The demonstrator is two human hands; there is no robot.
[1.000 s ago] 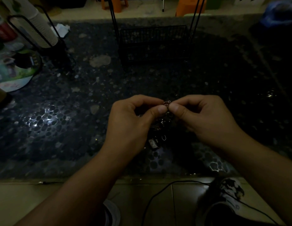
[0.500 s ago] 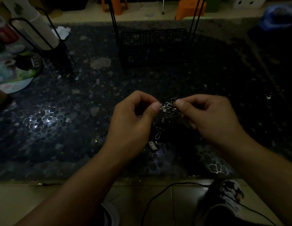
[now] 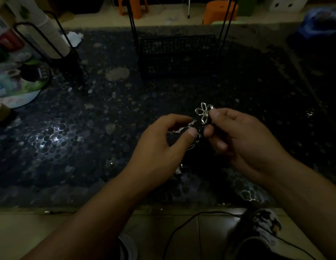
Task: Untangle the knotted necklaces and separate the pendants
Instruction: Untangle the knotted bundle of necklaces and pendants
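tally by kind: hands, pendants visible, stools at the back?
hands: 2 (left hand, right hand)
pendants clearly visible: 1 (flower pendant); the rest of the tangle is too dark to count
orange stools: 2 ()
total: 5
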